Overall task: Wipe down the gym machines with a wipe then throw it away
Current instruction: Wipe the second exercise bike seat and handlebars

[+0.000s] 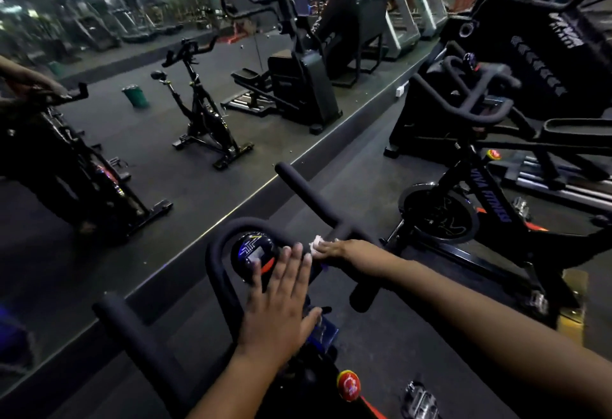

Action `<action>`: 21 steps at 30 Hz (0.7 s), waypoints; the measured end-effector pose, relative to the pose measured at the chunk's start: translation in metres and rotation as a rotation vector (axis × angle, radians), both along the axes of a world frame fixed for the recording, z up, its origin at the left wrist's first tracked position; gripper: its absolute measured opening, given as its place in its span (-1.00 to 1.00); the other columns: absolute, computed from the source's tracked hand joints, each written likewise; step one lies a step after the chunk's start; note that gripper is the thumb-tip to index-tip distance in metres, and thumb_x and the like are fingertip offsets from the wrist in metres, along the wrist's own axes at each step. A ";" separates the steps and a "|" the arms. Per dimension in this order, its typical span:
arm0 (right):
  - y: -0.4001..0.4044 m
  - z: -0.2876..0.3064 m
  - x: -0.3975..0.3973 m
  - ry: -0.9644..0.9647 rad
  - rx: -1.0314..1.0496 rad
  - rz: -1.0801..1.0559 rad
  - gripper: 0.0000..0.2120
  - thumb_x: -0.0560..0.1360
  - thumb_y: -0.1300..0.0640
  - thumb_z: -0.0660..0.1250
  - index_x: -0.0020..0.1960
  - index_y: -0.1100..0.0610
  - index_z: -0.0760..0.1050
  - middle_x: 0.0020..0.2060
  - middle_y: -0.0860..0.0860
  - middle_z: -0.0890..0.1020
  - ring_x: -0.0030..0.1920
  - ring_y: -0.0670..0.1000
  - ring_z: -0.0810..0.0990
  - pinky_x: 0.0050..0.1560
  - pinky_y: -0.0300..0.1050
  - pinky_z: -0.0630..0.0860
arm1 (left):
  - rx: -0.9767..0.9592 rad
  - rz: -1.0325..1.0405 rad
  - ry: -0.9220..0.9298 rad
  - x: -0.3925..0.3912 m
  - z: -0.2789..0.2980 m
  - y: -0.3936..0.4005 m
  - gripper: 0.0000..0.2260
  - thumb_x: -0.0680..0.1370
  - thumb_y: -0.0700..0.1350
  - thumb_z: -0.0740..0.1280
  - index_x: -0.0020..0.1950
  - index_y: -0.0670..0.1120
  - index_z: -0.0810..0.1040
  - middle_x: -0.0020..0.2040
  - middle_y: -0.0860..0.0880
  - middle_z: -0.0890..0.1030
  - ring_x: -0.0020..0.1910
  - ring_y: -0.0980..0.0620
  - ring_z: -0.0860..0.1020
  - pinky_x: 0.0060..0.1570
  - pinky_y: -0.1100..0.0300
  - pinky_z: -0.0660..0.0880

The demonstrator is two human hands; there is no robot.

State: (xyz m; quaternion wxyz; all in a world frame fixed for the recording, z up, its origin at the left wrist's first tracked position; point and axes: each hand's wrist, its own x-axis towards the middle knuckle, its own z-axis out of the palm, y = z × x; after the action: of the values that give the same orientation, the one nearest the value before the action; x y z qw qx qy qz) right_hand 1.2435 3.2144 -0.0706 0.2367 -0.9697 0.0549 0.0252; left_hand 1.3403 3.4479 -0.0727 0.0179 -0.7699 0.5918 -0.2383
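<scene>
left hand point(278, 299) lies flat, fingers straight, on the bike's round display point(252, 253). just right of it the right hand point(334, 249) pinches a white wipe point(316, 242) against the black handlebar point(318, 203). a second bike point(470, 206) stands further right.

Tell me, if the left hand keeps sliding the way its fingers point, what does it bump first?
Probably the round display. The left hand lies flat, fingers pointing up-screen, tips already at its edge. Depth is unclear.
</scene>
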 end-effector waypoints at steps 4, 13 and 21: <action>-0.018 0.008 -0.023 -0.002 -0.039 0.096 -0.68 0.66 0.09 0.28 0.39 -0.01 0.53 0.42 -0.08 0.52 0.39 -0.13 0.47 0.40 -0.23 0.33 | 0.186 0.052 0.066 0.004 -0.003 -0.039 -0.01 0.44 0.41 0.34 0.65 -0.18 0.12 0.67 -0.18 -0.02 0.66 -0.13 -0.02 0.56 -0.31 -0.17; -0.064 -0.034 0.001 -0.172 0.011 -0.356 -0.51 0.64 0.18 0.30 0.55 0.00 0.34 0.57 -0.07 0.27 0.50 0.05 0.37 0.41 0.04 0.38 | 0.351 0.189 0.014 0.007 -0.003 -0.068 -0.13 0.56 0.48 -0.17 0.66 -0.11 0.05 0.65 -0.21 0.12 0.64 -0.19 0.09 0.50 -0.41 -0.26; -0.027 -0.035 -0.066 -0.143 -0.015 -0.385 -0.52 0.63 0.19 0.25 0.51 -0.09 0.37 0.59 -0.01 0.24 0.56 -0.01 0.22 0.44 -0.21 0.25 | 0.332 0.172 0.012 0.008 -0.005 -0.071 -0.13 0.56 0.47 -0.21 0.65 -0.10 0.16 0.63 -0.19 0.19 0.62 -0.19 0.15 0.53 -0.38 -0.19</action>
State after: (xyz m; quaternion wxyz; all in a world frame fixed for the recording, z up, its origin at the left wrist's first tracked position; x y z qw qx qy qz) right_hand 1.1778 3.1878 -0.1051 0.2333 -0.9423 0.2225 -0.0897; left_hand 1.3482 3.3765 -0.0772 0.1615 -0.8054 0.5552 -0.1305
